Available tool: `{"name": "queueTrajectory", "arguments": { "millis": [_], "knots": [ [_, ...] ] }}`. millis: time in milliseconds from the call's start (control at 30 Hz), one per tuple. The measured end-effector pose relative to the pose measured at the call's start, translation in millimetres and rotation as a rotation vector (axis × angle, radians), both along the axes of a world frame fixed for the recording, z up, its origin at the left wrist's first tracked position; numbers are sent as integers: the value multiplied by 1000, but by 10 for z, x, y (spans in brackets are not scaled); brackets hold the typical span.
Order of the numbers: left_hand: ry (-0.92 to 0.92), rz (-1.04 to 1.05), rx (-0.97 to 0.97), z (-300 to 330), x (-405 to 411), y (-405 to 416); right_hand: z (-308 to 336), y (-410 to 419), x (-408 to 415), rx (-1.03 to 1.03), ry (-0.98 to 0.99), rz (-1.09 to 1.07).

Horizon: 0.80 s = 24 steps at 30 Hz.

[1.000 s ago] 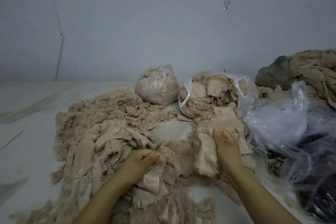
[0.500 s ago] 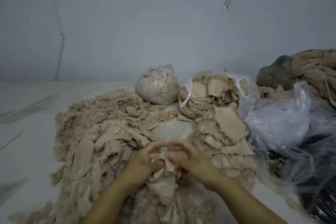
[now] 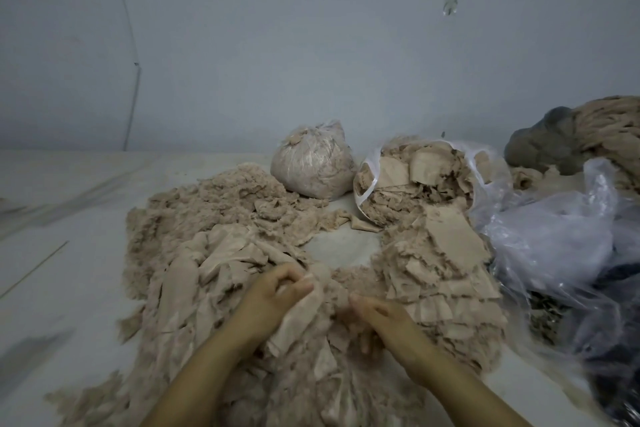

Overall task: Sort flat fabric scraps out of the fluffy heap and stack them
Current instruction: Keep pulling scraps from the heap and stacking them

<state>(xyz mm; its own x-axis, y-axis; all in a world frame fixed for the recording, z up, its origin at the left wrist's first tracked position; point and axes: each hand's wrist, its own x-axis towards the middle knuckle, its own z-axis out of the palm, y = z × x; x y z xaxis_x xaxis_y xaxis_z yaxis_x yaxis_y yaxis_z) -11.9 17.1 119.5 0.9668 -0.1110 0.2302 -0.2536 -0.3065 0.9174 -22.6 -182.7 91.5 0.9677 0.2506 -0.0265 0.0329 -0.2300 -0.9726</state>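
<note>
Right then, low in the frame the left hand [image 3: 273, 302] pinched a flat scrap [image 3: 298, 319] over the fluffy heap [image 3: 214, 204]; the right hand [image 3: 381, 322] curled into fabric beside it, its grip unclear.

Single head-worn wide-angle view, looking forward and down from the person's own position. Both forearms enter from the bottom edge, close to the lens; the fluffy heap [image 3: 221, 218] lies just beyond them on the pale floor [image 3: 62, 253]. The wall [image 3: 311, 45] fills the upper half, straight ahead.
</note>
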Motion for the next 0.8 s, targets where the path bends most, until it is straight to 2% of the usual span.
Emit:
{"name": "queueTrajectory", "arguments": {
  "millis": [67, 167, 233, 300, 400, 500, 633, 700, 800],
  "knots": [
    [4, -55, -40, -32, -52, -165, 18, 114, -14, 146, 24, -34],
    [130, -67, -346, -81, -85, -353, 5, 313, -35, 444, 61, -143],
    [242, -72, -587, -66, -79, -369, -19, 354, -41, 508, 4, -291],
    [387, -120, -699, -43, -77, -356, -20, 340, -36, 456, -87, -330],
    [498, -168, -643, -41, -93, -393, -5, 329, -29, 345, -195, -303],
    [360, 28, -578, -80, -63, -423, -69, 312, -10, 221, -248, -388],
    [235, 135, -441, -115, -14, -453, -189, 176, -69, 116, -246, -512],
    [218, 208, -458, -118, 19, -408, -257, 69, -122, 74, -225, -537],
    [204, 279, -539, -82, 90, -285, -318, -30, -216, -54, -136, -446]
  ]
}}
